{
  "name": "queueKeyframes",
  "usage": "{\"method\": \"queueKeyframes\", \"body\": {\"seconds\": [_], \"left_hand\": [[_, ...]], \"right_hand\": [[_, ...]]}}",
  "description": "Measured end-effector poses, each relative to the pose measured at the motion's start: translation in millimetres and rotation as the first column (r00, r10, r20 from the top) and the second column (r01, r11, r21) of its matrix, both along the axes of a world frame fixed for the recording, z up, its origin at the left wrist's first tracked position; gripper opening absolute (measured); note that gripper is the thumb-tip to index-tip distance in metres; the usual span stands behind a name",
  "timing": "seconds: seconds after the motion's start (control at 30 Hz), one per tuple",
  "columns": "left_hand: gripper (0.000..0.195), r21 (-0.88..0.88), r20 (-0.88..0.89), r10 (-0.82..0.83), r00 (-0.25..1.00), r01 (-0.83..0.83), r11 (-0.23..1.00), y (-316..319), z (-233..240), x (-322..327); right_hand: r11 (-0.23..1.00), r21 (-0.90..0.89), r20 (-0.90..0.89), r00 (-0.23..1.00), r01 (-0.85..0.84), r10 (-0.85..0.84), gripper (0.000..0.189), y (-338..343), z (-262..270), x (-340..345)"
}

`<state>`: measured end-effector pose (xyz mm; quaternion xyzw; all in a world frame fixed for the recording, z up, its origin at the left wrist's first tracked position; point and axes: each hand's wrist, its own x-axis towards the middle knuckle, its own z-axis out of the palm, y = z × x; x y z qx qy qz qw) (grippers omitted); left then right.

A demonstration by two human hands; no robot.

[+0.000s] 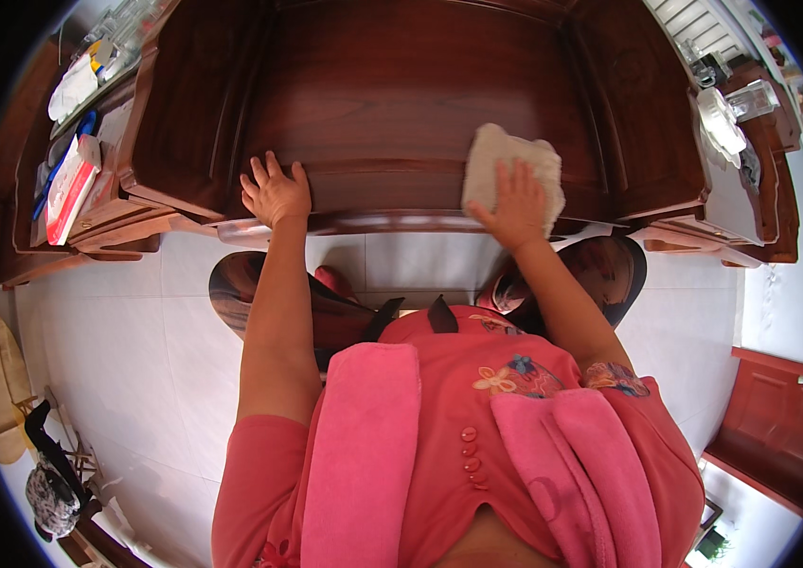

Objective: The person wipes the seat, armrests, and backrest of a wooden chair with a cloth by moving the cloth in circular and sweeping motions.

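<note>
Before me is a wide seat [401, 92] of polished dark red-brown wood, with panelled sides rising at left and right. My left hand [277, 192] rests palm down near the seat's front left edge, fingers spread, with nothing in it. Under my right hand [521, 206] lies a cream terry cloth [483, 160], pressed flat on the seat near its front right. The fingers stretch forward over the cloth, and the thumb points out to the left. Part of the cloth is hidden by the hand.
At left, a wooden side table [107, 192] carries a red-and-white box [73, 192] and a white packet [75, 89]. A side table at right [785, 206] holds a white round object [721, 128] and a clear container [753, 101]. A pink towel [362, 454] hangs down my front.
</note>
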<state>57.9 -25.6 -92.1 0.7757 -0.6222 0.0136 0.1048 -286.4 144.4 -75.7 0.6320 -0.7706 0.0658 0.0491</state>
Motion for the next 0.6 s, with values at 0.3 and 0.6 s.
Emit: {"method": "queueKeyframes", "body": {"seconds": [0.3,0.6], "left_hand": [[0.061,0.006,-0.024,0.000,1.000,0.001,1.000,-1.6,4.6,-5.8],[0.061,-0.009,0.046,0.020,0.999,-0.020,1.000,-5.4,-7.5,3.3]], "right_hand": [[0.904,-0.062,0.147,0.892,-0.422,0.427,0.076,-43.7,-0.8,96.8],[0.959,-0.044,0.183,0.941,-0.281,0.284,0.060,-4.4,-1.4,8.0]]}}
